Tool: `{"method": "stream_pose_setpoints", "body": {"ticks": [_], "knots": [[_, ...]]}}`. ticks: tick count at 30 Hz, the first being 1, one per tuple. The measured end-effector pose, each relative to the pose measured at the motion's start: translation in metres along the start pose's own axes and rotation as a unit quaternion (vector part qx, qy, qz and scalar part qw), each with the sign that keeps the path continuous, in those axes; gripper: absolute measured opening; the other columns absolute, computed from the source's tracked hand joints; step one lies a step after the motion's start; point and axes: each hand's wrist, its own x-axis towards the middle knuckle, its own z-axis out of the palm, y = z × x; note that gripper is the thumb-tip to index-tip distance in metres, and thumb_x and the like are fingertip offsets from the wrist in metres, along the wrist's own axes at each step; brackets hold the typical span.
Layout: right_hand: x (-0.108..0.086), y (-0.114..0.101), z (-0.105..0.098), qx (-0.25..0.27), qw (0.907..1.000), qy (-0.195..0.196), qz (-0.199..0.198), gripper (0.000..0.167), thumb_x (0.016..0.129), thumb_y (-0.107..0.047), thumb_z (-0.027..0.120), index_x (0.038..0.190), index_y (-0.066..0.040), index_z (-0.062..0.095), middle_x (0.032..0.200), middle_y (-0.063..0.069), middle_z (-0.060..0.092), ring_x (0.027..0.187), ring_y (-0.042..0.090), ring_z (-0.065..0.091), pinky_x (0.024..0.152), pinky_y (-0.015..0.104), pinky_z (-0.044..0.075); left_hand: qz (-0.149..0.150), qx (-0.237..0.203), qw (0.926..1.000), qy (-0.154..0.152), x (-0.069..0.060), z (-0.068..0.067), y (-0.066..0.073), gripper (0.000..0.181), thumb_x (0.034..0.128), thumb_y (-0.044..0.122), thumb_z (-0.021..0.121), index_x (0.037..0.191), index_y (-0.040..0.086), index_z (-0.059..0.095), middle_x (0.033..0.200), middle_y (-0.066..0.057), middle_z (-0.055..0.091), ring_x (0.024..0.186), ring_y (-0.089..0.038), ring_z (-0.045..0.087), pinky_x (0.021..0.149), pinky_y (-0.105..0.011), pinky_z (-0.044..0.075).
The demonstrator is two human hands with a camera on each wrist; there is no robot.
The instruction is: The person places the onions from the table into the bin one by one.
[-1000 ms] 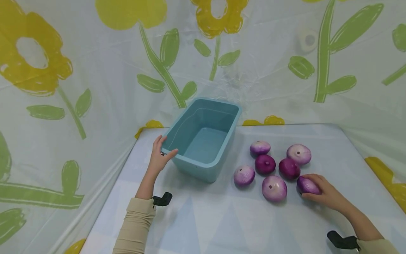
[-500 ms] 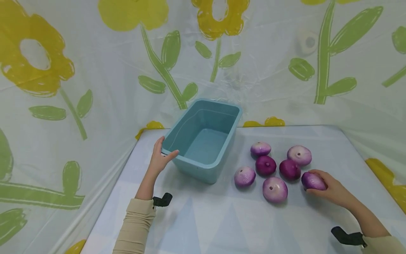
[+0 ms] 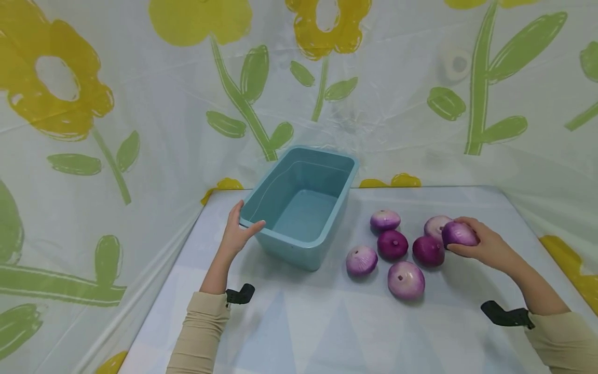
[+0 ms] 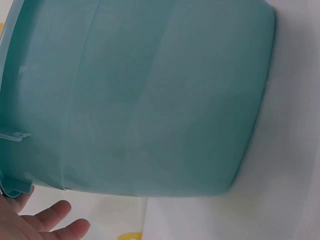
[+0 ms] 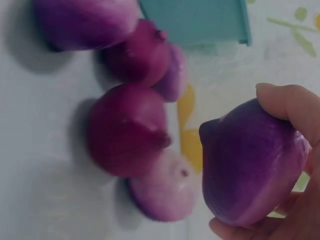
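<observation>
My right hand grips a purple onion between thumb and fingers, raised off the table. In the right wrist view the held onion shows its pointed end, with the fingers on its far side partly hidden. My left hand rests at the near left corner of a blue-green plastic tub, thumb and fingers spread along its rim. In the left wrist view, fairly straight fingers show beside the tub wall. Nothing is visible inside the tub.
Several more onions lie right of the tub, among them a dark purple onion, a pale onion and another dark onion. The pale table meets a flower-printed curtain behind the tub.
My right hand has lifted the onion off the table and carried it up and away from me, so it now partly covers the pale onion behind. The left hand stays at the tub.
</observation>
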Motion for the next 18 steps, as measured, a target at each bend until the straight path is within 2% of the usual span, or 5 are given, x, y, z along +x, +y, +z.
{"method": "stream_pose_setpoints", "body": {"ticks": [5, 11, 18], "knots": [[0.023, -0.022, -0.018, -0.003, 1.0, -0.007, 0.0, 0.07, 0.085, -0.032, 0.063, 0.134, 0.003, 0.027, 0.124, 0.033, 0.039, 0.103, 0.048, 0.047, 0.076, 0.056, 0.048, 0.001, -0.001, 1.0, 0.001, 0.0, 0.001, -0.001, 0.093, 0.0802, 0.04, 0.066, 0.148, 0.014, 0.008, 0.152, -0.01, 0.01, 0.137, -0.031, 0.016, 0.105, -0.056, 0.025], [0.05, -0.055, -0.036, -0.016, 0.9997, -0.009, -0.018, 0.071, 0.084, -0.034, 0.063, 0.135, 0.0, 0.027, 0.124, 0.031, 0.041, 0.104, 0.045, 0.048, 0.081, 0.058, 0.045, -0.002, -0.003, 1.0, 0.001, 0.0, 0.001, -0.003, 0.093, 0.0804, 0.038, 0.067, 0.148, 0.013, 0.008, 0.152, -0.011, 0.009, 0.137, -0.032, 0.016, 0.105, -0.056, 0.025], [0.081, -0.096, -0.045, -0.012, 0.9993, -0.005, -0.036, 0.069, 0.082, -0.035, 0.067, 0.133, -0.006, 0.031, 0.123, 0.026, 0.045, 0.104, 0.04, 0.05, 0.083, 0.054, 0.046, -0.002, 0.003, 1.0, -0.003, 0.0, -0.001, -0.002, 0.094, 0.0795, 0.041, 0.067, 0.148, 0.013, 0.009, 0.152, -0.011, 0.009, 0.138, -0.032, 0.015, 0.106, -0.056, 0.024]]}}
